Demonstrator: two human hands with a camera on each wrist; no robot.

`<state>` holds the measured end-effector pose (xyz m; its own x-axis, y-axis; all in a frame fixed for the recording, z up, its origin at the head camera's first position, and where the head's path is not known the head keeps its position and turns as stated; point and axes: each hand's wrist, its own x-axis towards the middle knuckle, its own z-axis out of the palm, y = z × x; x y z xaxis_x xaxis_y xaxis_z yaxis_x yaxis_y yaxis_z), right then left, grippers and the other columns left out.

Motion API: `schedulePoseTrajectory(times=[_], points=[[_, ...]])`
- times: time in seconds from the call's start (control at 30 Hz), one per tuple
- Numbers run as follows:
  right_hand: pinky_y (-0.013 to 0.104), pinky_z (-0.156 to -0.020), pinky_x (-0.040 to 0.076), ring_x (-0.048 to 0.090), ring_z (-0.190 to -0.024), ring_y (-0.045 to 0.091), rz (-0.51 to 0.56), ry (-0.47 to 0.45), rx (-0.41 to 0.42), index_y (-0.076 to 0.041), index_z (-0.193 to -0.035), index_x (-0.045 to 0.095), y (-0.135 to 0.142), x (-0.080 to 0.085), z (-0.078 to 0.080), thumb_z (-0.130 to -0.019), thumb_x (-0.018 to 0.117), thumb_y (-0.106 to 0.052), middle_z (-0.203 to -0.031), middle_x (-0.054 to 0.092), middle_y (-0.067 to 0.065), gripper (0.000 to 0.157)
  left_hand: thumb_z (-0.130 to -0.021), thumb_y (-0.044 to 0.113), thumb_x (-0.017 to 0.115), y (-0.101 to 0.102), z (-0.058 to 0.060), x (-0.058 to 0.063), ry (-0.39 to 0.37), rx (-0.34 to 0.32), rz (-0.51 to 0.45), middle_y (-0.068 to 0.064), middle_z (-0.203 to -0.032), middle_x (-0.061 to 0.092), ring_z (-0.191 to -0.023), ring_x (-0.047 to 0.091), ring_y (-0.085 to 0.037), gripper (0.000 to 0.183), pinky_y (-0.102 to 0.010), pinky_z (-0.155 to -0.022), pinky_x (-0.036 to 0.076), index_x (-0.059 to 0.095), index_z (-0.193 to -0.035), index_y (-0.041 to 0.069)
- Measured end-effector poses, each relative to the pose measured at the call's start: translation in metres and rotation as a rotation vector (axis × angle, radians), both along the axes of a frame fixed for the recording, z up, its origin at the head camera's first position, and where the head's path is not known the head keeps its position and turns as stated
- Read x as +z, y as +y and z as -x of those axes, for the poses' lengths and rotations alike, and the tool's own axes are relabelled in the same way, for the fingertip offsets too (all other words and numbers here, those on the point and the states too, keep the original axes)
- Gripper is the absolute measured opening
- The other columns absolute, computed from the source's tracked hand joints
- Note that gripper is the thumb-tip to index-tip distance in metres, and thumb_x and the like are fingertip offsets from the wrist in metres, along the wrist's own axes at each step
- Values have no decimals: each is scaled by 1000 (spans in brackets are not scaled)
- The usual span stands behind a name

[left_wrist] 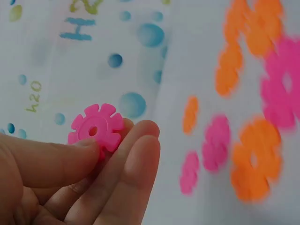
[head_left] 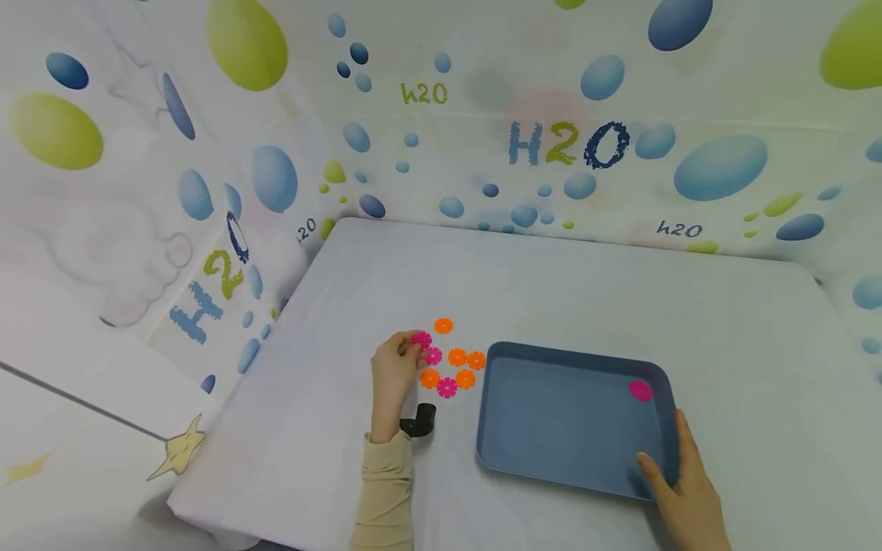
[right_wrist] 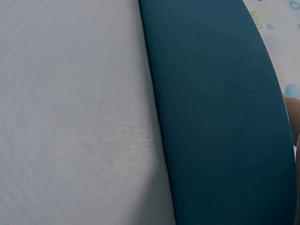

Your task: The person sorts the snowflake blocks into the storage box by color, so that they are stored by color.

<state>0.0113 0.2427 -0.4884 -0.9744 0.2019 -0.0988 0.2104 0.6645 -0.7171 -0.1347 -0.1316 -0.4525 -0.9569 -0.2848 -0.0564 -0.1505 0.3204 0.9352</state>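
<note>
My left hand [head_left: 396, 375] pinches a pink flower-shaped plastic disc [left_wrist: 96, 126] between thumb and fingers, over the left side of a loose cluster. Several orange discs [head_left: 458, 357] and pink discs [head_left: 446, 388] make up that cluster on the white cloth, blurred in the left wrist view. To their right lies a blue-grey tray [head_left: 572, 436], and one pink disc [head_left: 641, 391] rests inside it near the right end. My right hand [head_left: 692, 490] holds the tray's lower right corner, thumb over the rim and fingers along the outer side. The right wrist view shows mostly the tray's outer wall [right_wrist: 220, 112].
A white cloth [head_left: 586, 291] covers the table. Around the left wrist is a strap with a black device [head_left: 420, 421]. Behind and to the left hang white sheets [head_left: 482, 176] printed with blue and green drops and lettering.
</note>
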Motion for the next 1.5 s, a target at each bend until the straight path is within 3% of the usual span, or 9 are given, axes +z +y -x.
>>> schedulePoseTrajectory(times=[0.17,0.3,0.47,0.6,0.73,1.0,1.13,1.33,1.5], points=[[72,-105,19,15,-138,60,-8,18,10,-20,-156,-8,-2,1,1,-99,51,-37,-160,3,27,84,-96,-1,53,13,4,17,-12,-104,-188,-28,-105,70,-92,71,-38,28,-35,-74,58,62,-122,-5],[72,-106,19,15,-138,59,-9,32,11,-19,-156,-8,-3,1,1,-99,52,-36,-159,4,27,84,-97,2,52,33,6,29,-38,-203,-247,-30,-109,68,-96,70,-38,31,-39,-79,57,58,-126,-7],[73,-105,19,15,-138,59,-9,30,10,-19,-156,-8,-2,2,-1,-99,52,-37,-159,4,28,84,-97,7,55,73,10,34,-86,-349,-268,-26,-107,70,-95,71,-36,31,-39,-79,58,59,-126,-4],[74,-104,20,15,-138,60,-6,34,6,-20,-156,-8,1,2,-2,-99,52,-36,-160,3,26,84,-96,8,57,122,12,29,-108,-488,-240,-21,-100,73,-89,73,-34,27,-33,-73,59,61,-122,0],[74,-104,19,14,-139,59,12,40,7,-22,-156,-7,2,1,-1,-99,54,-36,-161,2,24,85,-95,10,59,167,11,24,-113,-586,-141,-16,-91,75,-80,74,-29,23,-31,-68,59,63,-117,3],[73,-104,21,15,-139,58,28,53,20,-21,-157,-6,0,2,1,-98,56,-36,-161,3,24,87,-92,8,62,217,1,17,-59,-587,75,-7,-75,73,-59,68,-14,14,-19,-49,44,66,-105,7],[72,-104,23,18,-140,57,36,48,15,-23,-157,-4,-4,0,1,-96,58,-35,-161,7,24,88,-90,12,65,228,-8,8,-42,-558,224,0,-69,70,-51,57,-5,8,-19,-46,39,65,-98,12],[71,-105,21,17,-142,54,36,43,6,-25,-157,-4,-3,-2,0,-96,58,-35,-162,6,22,87,-89,16,67,241,-12,-4,10,-522,426,4,-66,64,-46,48,-5,3,-20,-42,35,64,-89,17],[69,-107,21,20,-141,54,28,88,-4,-25,-157,0,-2,-1,1,-96,60,-33,-161,11,21,86,-90,18,68,247,-11,-7,37,-505,479,2,-66,65,-46,49,-8,5,-21,-42,34,64,-87,17]])
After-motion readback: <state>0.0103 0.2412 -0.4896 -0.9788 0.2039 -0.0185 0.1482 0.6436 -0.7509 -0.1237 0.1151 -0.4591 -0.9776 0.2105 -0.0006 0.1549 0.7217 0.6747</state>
